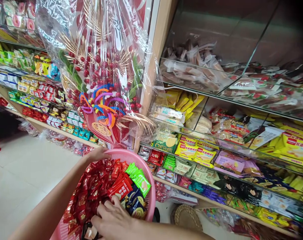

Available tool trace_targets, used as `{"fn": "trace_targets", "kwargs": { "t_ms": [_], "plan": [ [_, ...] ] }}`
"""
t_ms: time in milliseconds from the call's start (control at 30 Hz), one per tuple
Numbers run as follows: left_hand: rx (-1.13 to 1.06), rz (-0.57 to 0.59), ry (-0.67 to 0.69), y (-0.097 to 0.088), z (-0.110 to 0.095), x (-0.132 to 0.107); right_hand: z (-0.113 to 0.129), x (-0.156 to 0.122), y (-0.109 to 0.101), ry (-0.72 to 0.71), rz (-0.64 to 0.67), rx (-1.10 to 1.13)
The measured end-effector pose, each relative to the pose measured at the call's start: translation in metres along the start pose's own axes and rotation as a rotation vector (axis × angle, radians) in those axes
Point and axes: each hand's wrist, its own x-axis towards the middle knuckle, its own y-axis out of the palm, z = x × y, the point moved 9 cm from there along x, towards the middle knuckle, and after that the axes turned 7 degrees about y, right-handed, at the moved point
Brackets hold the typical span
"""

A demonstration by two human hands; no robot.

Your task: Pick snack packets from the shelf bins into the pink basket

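A pink plastic basket (150,163) is full of wrapped sweets. My left hand (98,155) is closed on its far left rim. Inside the basket my right hand (114,216) lies on the packets with its fingers curled; the fingertips are partly hidden, so I cannot make out what they grip. Red wrapped candies (91,186) fill the left side. Red packets (121,186) lie just beyond my right hand, with green packets (141,181) at the far right. Dark blue packets (135,201) are right of my fingers, and a black packet (89,230) lies below them.
A bouquet (101,96) with red berries, wrapped in clear film, stands behind the basket. Glass-fronted shelves (231,156) of packaged snacks run along the right, and more candy shelves (41,90) along the left. A woven straw item (186,218) is low, right of the basket.
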Motion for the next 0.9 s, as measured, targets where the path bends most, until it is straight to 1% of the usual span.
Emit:
{"fn": "trace_targets", "kwargs": {
  "t_ms": [100,200,267,333,367,433,500,533,567,600,633,667,700,733,800,867,900],
  "plan": [
    [0.013,0.008,0.006,0.001,-0.001,0.005,-0.005,0.001,0.004,0.043,0.003,0.011],
    [-0.013,0.021,0.023,0.003,0.0,0.01,-0.004,-0.001,0.016,0.036,0.061,0.004],
    [-0.038,0.036,0.036,0.004,0.0,0.013,-0.003,-0.003,0.02,0.028,0.076,-0.004],
    [-0.045,0.041,0.036,0.004,0.001,0.015,-0.004,-0.004,0.01,0.034,0.031,0.01],
    [-0.035,0.038,0.031,0.004,0.001,0.016,-0.006,-0.004,-0.001,0.042,-0.011,0.034],
    [-0.003,0.026,0.029,0.002,0.001,0.017,-0.016,-0.007,-0.031,0.073,-0.122,0.112],
    [0.02,0.01,0.033,0.0,0.001,0.017,-0.039,-0.016,-0.062,0.153,-0.244,0.2],
    [0.025,0.002,0.037,-0.001,0.001,0.017,-0.057,-0.024,-0.075,0.225,-0.31,0.237],
    [0.026,-0.002,0.041,-0.002,0.001,0.018,-0.08,-0.036,-0.085,0.316,-0.397,0.27],
    [0.023,-0.004,0.043,-0.002,0.002,0.018,-0.105,-0.05,-0.09,0.416,-0.484,0.297],
    [0.019,-0.001,0.043,-0.002,0.002,0.018,-0.133,-0.069,-0.09,0.521,-0.579,0.322],
    [0.014,0.003,0.043,-0.002,0.003,0.018,-0.16,-0.086,-0.083,0.609,-0.64,0.339],
    [0.006,0.006,0.042,-0.002,0.003,0.018,-0.185,-0.103,-0.071,0.687,-0.669,0.343],
    [-0.003,0.006,0.038,-0.002,0.002,0.018,-0.208,-0.116,-0.055,0.734,-0.658,0.327],
    [-0.011,0.003,0.018,-0.003,0.002,0.017,-0.247,-0.132,-0.018,0.794,-0.548,0.229],
    [-0.007,-0.008,-0.003,-0.005,0.003,0.016,-0.276,-0.139,0.017,0.838,-0.372,0.068],
    [-0.002,-0.014,-0.011,-0.006,0.004,0.016,-0.286,-0.138,0.031,0.838,-0.288,-0.003]
  ]
}}
